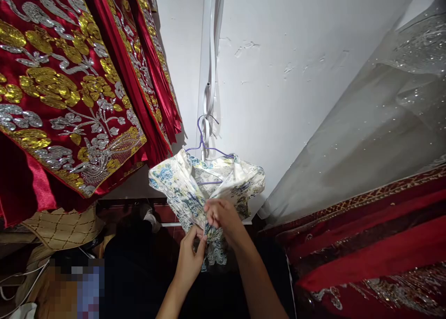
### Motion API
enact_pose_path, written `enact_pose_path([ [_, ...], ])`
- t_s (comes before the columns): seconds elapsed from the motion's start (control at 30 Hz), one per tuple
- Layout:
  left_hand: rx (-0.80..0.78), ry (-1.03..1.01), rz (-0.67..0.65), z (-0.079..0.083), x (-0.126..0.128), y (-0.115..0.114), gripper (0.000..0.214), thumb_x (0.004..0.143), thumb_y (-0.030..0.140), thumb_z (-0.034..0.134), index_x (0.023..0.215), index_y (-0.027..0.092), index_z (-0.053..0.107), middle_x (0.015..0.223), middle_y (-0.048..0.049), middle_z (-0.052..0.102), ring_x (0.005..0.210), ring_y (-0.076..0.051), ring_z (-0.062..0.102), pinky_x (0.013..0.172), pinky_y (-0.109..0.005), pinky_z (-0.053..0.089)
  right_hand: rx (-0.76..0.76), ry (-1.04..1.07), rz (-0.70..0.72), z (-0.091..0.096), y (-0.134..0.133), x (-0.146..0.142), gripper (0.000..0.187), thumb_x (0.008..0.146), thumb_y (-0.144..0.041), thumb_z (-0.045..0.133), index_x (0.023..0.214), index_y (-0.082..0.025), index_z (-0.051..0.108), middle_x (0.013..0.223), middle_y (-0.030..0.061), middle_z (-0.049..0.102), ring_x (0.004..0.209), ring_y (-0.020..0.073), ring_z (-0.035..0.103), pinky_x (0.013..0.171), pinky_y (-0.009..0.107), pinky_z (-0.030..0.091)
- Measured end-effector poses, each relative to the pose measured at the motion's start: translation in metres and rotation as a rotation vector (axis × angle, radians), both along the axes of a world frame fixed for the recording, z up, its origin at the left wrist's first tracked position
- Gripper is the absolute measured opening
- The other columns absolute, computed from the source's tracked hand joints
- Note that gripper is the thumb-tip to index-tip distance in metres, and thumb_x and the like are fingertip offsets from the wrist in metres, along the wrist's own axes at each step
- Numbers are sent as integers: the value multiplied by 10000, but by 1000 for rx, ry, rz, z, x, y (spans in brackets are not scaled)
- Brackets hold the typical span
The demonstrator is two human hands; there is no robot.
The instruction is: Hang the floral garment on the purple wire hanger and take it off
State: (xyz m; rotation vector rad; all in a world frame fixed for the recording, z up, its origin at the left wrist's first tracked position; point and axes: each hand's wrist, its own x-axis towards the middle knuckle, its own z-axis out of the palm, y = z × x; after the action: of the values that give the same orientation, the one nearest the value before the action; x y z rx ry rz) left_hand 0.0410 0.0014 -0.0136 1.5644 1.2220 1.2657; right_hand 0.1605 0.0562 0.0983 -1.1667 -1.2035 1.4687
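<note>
A white floral blouse point(240, 182) with blue and green print hangs on a purple wire hanger point(201, 135) in the middle of the view. Its collar lies open in a V, and the hanger's lower bar shows inside the neck. My left hand point(192, 248) pinches the front edge of the cloth below the V, thumb against fingers. Slightly higher and to the right, my right hand point(220, 213) is curled closed at the front edge, its fingertips bent inward. Whatever lies between those fingertips is too small to make out. Both forearms cover part of the garment's lower front.
Red garments point(69, 91) with gold and silver sequins hang at left. A white strap point(210, 54) runs down the pale wall point(278, 77) to the hanger. Sheer sparkly fabric point(348, 137) and red cloth point(376, 244) fill the right. A gold-lined tan item point(62, 226) sits lower left.
</note>
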Motion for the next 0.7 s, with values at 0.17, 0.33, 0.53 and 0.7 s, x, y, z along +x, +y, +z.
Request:
enact_pose_path([
  [0.17,25,85,-29,-2,-5,3,231,952,350,485,785,197,529,770,-31,548,751,-188,546,711,-275,426,142,35,-67,68,27,0,234,803,-355,554,706,-150,612,446,-35,537,376,63,364,395,188,257],
  [0.33,27,283,-122,17,-21,13,157,904,277,517,766,207,546,757,-31,585,728,-196,562,675,-271,420,249,39,-59,89,21,-2,227,832,-322,516,715,-154,613,451,-34,546,378,62,375,397,174,287],
  [0.53,277,163,40,119,-34,39,111,930,258,546,899,216,644,873,-19,661,842,-174,614,814,-275,454,394,-115,15,83,6,1,246,878,-274,469,726,-168,631,480,-35,577,411,81,451,446,193,360],
  [0.7,534,231,129,183,-30,61,169,940,264,573,1056,204,680,915,-26,675,828,-159,612,794,-265,458,481,-190,13,84,5,-2,280,911,-313,475,725,-175,631,478,-38,563,428,95,491,468,210,375],
])
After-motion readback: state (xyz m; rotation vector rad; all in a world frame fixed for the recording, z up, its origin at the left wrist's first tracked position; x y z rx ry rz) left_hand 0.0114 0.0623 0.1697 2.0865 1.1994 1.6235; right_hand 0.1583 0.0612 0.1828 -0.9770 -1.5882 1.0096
